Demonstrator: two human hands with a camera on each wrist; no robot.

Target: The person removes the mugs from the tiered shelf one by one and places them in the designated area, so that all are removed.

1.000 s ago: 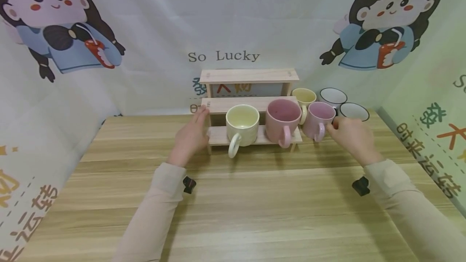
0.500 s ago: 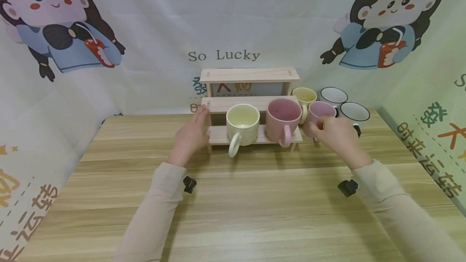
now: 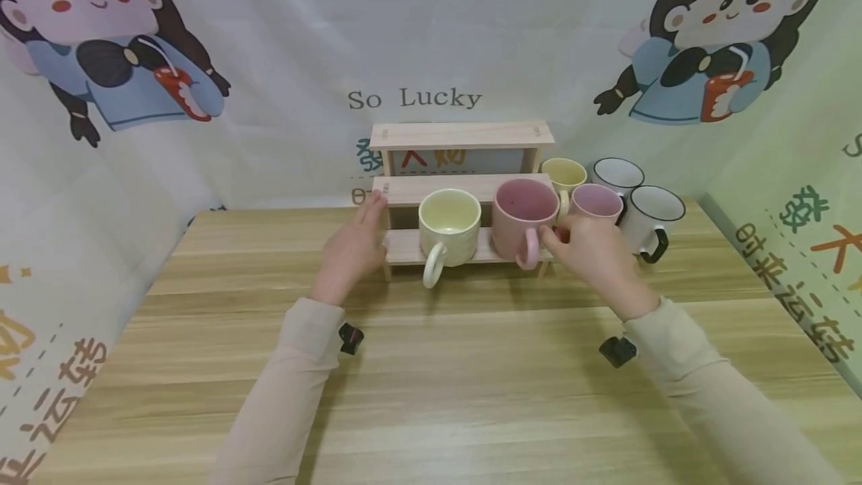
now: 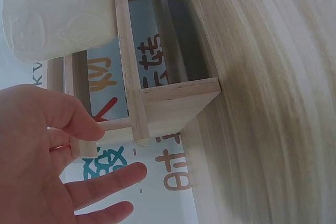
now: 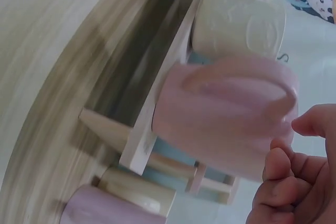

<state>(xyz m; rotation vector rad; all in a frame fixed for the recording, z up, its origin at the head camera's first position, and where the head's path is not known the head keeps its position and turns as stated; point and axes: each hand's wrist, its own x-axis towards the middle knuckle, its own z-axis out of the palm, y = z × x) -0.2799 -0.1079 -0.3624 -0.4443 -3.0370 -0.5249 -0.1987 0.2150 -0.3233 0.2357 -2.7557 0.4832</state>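
On the lowest board of a tiered wooden rack [image 3: 465, 189] stand a cream mug [image 3: 450, 229] and a larger pink mug [image 3: 515, 227], handles facing forward. My left hand [image 3: 352, 257] is at the rack's left end. In the left wrist view its thumb [image 4: 84, 121] and forefinger pinch the end of a board, while other fingers stretch out. My right hand [image 3: 601, 257] is beside the pink mug's handle [image 5: 252, 74]. A gap shows between its thumb [image 5: 313, 121] and bent forefinger; whether the fingertips touch the mug, I cannot tell.
Right of the rack, on the wooden table [image 3: 431, 388], stand a yellow mug [image 3: 564, 172], a lilac mug [image 3: 596, 203] partly behind my right hand, and two white black-rimmed mugs, the front one [image 3: 649, 219] with a black handle. A printed cloth [image 3: 289, 96] hangs behind.
My right hand has moved left from beside the lilac mug to the pink mug's handle, uncovering the front white mug. The left hand stays at the rack.
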